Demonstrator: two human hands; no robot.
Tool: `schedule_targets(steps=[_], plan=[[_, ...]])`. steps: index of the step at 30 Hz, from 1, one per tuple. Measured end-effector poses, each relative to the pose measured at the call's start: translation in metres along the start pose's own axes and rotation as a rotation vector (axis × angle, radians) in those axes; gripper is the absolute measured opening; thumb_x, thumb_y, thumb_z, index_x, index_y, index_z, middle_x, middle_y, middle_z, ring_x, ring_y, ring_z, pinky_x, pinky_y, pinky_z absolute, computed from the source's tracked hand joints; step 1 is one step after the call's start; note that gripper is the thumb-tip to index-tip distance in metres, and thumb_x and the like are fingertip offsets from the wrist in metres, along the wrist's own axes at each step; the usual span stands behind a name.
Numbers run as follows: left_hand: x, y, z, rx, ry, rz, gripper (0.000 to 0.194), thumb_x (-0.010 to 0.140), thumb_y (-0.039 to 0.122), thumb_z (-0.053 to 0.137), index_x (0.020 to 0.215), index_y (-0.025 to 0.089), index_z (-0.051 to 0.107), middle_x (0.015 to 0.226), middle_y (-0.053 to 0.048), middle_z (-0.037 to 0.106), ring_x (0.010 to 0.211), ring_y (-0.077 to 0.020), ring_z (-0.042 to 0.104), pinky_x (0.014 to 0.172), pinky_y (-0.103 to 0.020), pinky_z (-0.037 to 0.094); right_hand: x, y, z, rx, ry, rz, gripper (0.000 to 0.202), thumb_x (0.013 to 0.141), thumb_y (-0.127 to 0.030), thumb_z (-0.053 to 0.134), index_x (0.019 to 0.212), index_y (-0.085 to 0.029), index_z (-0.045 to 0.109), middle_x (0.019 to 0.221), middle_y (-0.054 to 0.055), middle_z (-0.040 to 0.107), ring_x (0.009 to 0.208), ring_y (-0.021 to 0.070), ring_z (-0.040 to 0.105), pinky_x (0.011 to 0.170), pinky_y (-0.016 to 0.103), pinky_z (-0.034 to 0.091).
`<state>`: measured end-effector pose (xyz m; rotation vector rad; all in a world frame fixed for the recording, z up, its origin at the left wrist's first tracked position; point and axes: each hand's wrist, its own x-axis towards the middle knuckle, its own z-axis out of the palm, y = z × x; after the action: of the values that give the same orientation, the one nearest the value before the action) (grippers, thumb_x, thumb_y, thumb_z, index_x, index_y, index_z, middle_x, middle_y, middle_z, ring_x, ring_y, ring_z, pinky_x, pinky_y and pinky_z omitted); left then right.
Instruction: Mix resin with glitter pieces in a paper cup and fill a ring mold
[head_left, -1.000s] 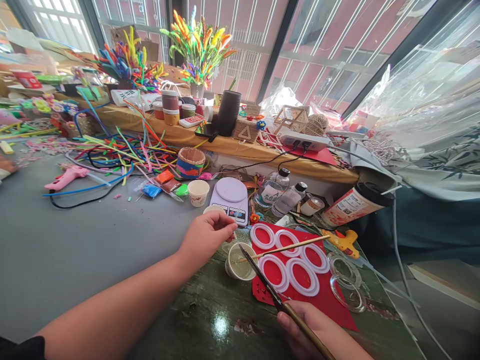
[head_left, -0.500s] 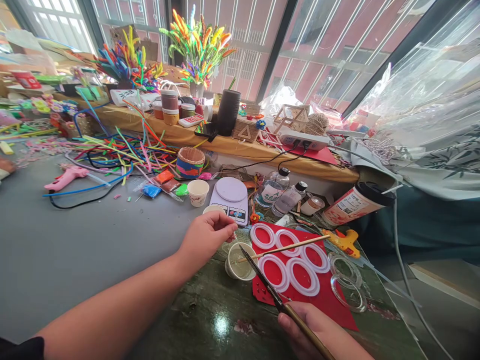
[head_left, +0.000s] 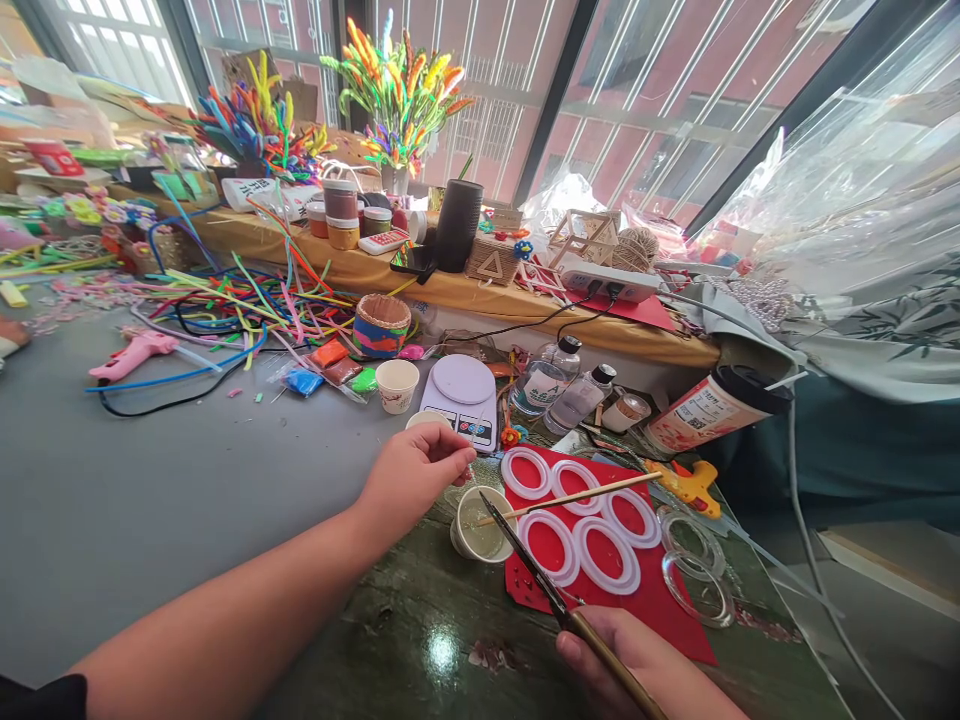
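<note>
My left hand (head_left: 420,472) is closed, thumb and fingertips pinching a thin clear strand above a paper cup (head_left: 459,545). My right hand (head_left: 622,650) grips a pair of scissors (head_left: 536,572) with dark blades and a bronze-coloured handle. The blade tips point up and left, over the cup's rim and just below my left fingertips. Pale, slightly cloudy liquid lies in the cup. A wooden stick (head_left: 592,491) leans out of it to the right, across white oval ring moulds (head_left: 609,556) on a red sheet (head_left: 667,615).
Behind my left hand are a kitchen scale (head_left: 463,385), another paper cup (head_left: 397,384) and clay packets (head_left: 328,353). Two clear bottles (head_left: 546,376) stand further right. A yellow glue gun (head_left: 694,487) and clear rings (head_left: 701,588) lie at the right; a pink glue gun (head_left: 135,357) lies left.
</note>
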<state>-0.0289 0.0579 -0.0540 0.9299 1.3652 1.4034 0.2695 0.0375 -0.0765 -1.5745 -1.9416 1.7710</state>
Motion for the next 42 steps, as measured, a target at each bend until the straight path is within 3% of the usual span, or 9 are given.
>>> schedule_targets(steps=[11, 16, 22, 27, 31, 37, 42], plan=[[-0.002, 0.002, 0.000, 0.010, 0.005, -0.010, 0.019, 0.077, 0.038, 0.088, 0.082, 0.022, 0.078, 0.071, -0.001, 0.077, 0.068, -0.0177, 0.075, 0.068, -0.029, 0.062, -0.002, 0.010, 0.003, 0.008, 0.038, -0.008, 0.083, 0.069, -0.107, 0.062, 0.072, -0.024, 0.061, 0.069, 0.001, 0.054, 0.070, 0.0186, 0.050, 0.062, 0.027, 0.047], [-0.002, 0.002, 0.000, -0.010, 0.005, -0.012, 0.022, 0.075, 0.038, 0.089, 0.083, 0.021, 0.078, 0.073, -0.001, 0.078, 0.069, -0.0180, 0.076, 0.068, -0.029, 0.063, -0.005, 0.009, 0.000, 0.061, 0.041, 0.009, 0.094, 0.068, -0.116, 0.041, 0.074, -0.024, 0.064, 0.070, 0.003, 0.054, 0.066, 0.0183, 0.047, 0.058, 0.028, 0.046], [-0.002, 0.003, 0.000, -0.016, 0.002, -0.008, 0.023, 0.075, 0.038, 0.091, 0.082, 0.021, 0.078, 0.072, -0.001, 0.077, 0.067, -0.0172, 0.076, 0.067, -0.029, 0.063, -0.004, 0.002, 0.005, -0.006, -0.006, 0.025, 0.087, 0.070, -0.110, 0.055, 0.075, -0.024, 0.053, 0.070, -0.003, 0.045, 0.063, 0.0129, 0.036, 0.055, 0.025, 0.034], [-0.002, 0.003, 0.001, -0.038, -0.012, 0.001, 0.025, 0.074, 0.040, 0.092, 0.083, 0.021, 0.078, 0.074, -0.002, 0.078, 0.071, -0.0186, 0.077, 0.070, -0.030, 0.064, -0.005, 0.004, 0.007, 0.073, -0.085, 0.077, 0.087, 0.063, -0.107, 0.066, 0.083, -0.023, 0.055, 0.066, -0.004, 0.046, 0.060, 0.0126, 0.041, 0.053, 0.025, 0.032], [-0.002, 0.001, 0.000, -0.032, -0.016, 0.005, 0.025, 0.075, 0.040, 0.092, 0.084, 0.021, 0.078, 0.075, -0.002, 0.078, 0.072, -0.0187, 0.078, 0.072, -0.031, 0.065, -0.006, -0.004, 0.002, 0.042, -0.142, 0.091, 0.091, 0.059, -0.111, 0.062, 0.086, -0.024, 0.055, 0.068, -0.005, 0.046, 0.057, 0.0120, 0.040, 0.050, 0.026, 0.028], [-0.003, 0.003, 0.000, 0.005, -0.020, 0.019, 0.020, 0.078, 0.038, 0.089, 0.083, 0.022, 0.078, 0.075, -0.001, 0.077, 0.072, -0.0186, 0.077, 0.071, -0.031, 0.066, -0.005, -0.028, -0.009, -0.154, -0.138, -0.045, 0.086, 0.068, -0.109, 0.059, 0.075, -0.024, 0.050, 0.073, -0.003, 0.041, 0.069, 0.0150, 0.033, 0.061, 0.031, 0.027], [-0.004, 0.004, 0.000, 0.012, -0.017, 0.016, 0.018, 0.079, 0.037, 0.088, 0.083, 0.022, 0.078, 0.073, -0.001, 0.077, 0.071, -0.0181, 0.077, 0.070, -0.030, 0.066, -0.002, -0.025, -0.007, -0.227, -0.084, -0.024, 0.086, 0.068, -0.110, 0.054, 0.067, -0.025, 0.039, 0.068, -0.004, 0.033, 0.065, 0.0147, 0.028, 0.059, 0.032, 0.024]])
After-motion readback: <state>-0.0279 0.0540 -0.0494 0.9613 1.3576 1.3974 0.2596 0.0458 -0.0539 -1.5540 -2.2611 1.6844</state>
